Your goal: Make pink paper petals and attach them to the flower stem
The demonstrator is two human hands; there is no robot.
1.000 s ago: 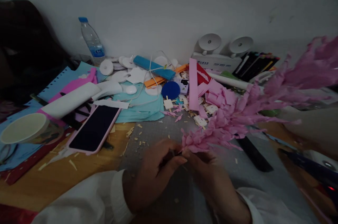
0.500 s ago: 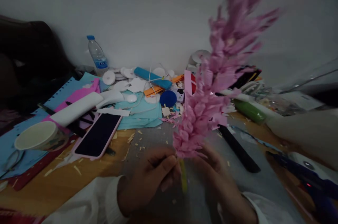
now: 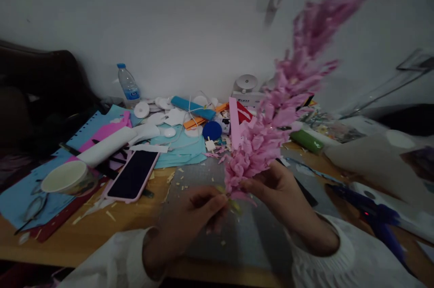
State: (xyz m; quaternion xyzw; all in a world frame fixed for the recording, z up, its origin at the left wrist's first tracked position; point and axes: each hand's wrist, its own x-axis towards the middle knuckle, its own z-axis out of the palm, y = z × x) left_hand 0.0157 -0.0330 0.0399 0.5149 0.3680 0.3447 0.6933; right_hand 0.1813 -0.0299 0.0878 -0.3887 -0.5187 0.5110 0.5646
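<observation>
- Your left hand, low in the centre of the frame, is pinched closed, thumb and fingers gripping the yellowish foot of the pink paper flower spike.
- Your right hand, just to the right of it, grasps the spike's lowest petals with its fingertips.
- The spike rises tilted from both hands toward the upper right of the frame, in the air above the grey cutting mat; its tip is blurred.
- A phone in a pink case lies face up left of centre, near the mat's left edge.
- A paper cup lies on its side at the far left, on blue sheets.
- A water bottle stands against the wall, upper left.
- A blue glue gun lies at the lower right, well apart from your hands.
- A green tube lies right of centre, behind the spike.
</observation>
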